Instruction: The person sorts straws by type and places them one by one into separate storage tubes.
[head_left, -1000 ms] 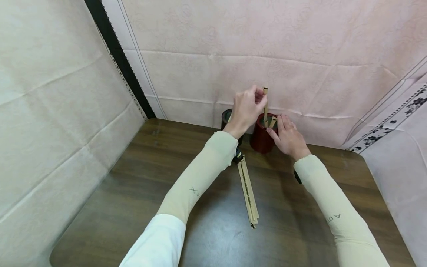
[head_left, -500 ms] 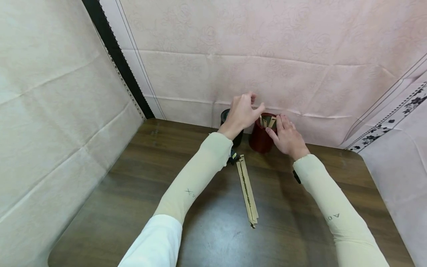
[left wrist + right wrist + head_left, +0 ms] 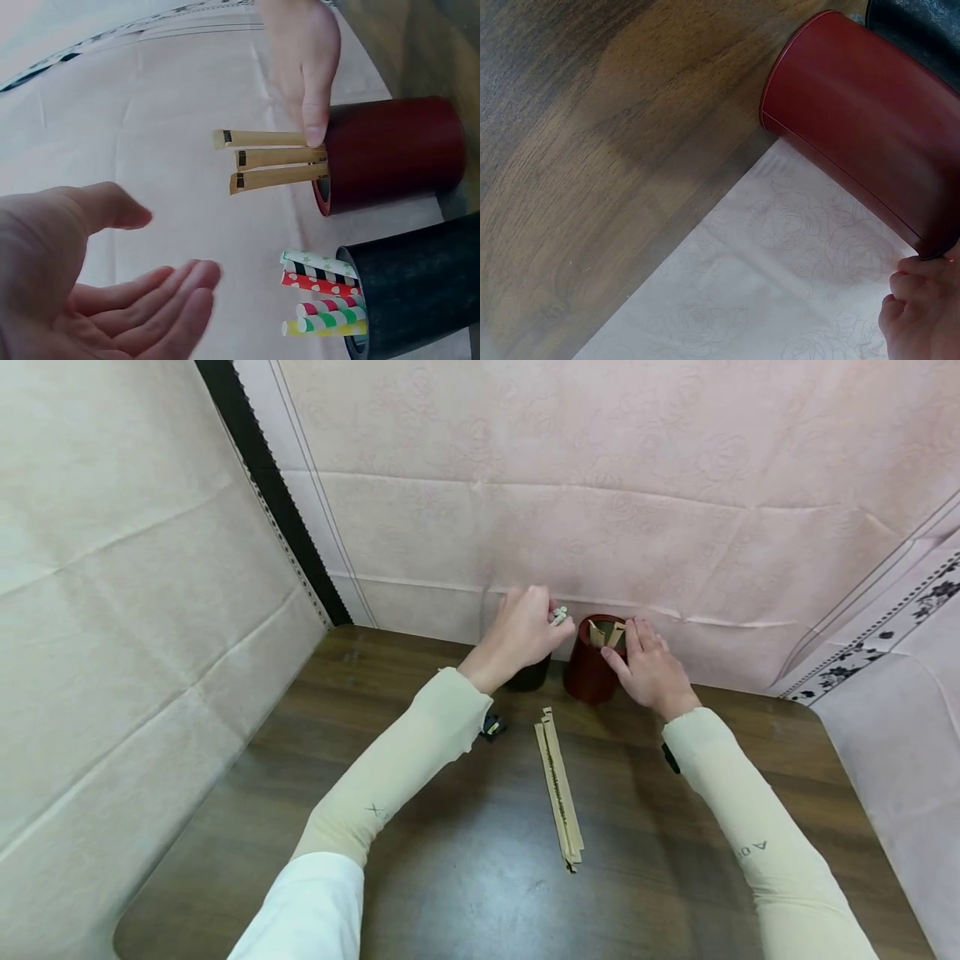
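My left hand [image 3: 517,627] is over the mouth of the black cup [image 3: 529,677], hiding much of it. In the left wrist view its thumb and fingers stand apart with nothing between them. Several patterned paper straws [image 3: 322,300] stick out of that cup. To the right is a dark red cup [image 3: 591,672] holding three thin brown paper stick packets [image 3: 277,159]. My right hand [image 3: 652,672] rests along the red cup's right rim, fingers extended, thumb near the packets. More brown stick packets [image 3: 558,789] lie side by side on the table.
Both cups stand at the back edge of the dark wooden table [image 3: 360,735], close to the hanging pale cloth [image 3: 420,543]. Another cloth panel [image 3: 150,635] hangs along the left side.
One second ago my left hand pinched a stick packet upright in the red cup. It has let go and moved left to the black cup. My right hand has stayed in place.
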Available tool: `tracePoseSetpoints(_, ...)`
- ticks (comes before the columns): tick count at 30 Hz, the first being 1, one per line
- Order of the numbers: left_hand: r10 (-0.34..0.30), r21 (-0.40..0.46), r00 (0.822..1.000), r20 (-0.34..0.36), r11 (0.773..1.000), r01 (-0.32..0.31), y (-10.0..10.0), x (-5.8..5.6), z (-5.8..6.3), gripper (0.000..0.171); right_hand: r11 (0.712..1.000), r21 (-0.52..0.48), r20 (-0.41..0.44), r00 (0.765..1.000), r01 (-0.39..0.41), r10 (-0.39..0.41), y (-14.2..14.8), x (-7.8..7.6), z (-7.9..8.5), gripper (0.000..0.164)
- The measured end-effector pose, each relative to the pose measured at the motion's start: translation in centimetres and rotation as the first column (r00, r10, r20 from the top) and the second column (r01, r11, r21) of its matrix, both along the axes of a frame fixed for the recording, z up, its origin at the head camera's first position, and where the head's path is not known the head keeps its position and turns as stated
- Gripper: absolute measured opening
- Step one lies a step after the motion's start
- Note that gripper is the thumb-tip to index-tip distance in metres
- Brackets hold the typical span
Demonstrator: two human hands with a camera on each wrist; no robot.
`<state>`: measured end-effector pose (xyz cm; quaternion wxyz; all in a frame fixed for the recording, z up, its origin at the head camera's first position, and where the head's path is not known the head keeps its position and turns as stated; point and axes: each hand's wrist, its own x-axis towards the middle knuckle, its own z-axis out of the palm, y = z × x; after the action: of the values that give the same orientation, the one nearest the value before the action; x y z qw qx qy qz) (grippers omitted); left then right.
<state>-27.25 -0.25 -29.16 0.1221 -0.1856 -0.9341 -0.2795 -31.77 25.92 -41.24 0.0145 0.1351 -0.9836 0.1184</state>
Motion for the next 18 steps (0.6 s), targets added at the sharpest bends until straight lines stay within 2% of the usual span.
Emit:
tracePoseSetpoints(3,-0.002,-0.086,0.997,0.074,0.996,0.009,-0.3,0.5,-0.5,0.051,1.000,0.004,-0.005,1.000,0.002,-0.002,0.0,0.1,0.0,0.095)
tracePoseSetpoints(8,-0.011,-0.175,0.976,0.216,0.983,0.049,-0.8,1.0,-2.2,0.050,1.000,-0.001,0.001,1.000,0.002,-0.002,0.0,0.1,0.0,0.096)
tracePoseSetpoints(11,-0.003,-0.185,0.961,0.278,0.981,0.057,-0.9,1.1,-3.7,0.044,1.000,-0.004,0.001,1.000,0.001,-0.001,0.0,0.0,0.1,0.097)
tracePoseSetpoints(18,0.032,-0.210,0.936,0.351,0.977,0.046,-0.8,1.2,-7.7,0.032,1.000,0.002,0.000,1.000,0.001,-0.001,-0.1,0.1,0.2,0.096)
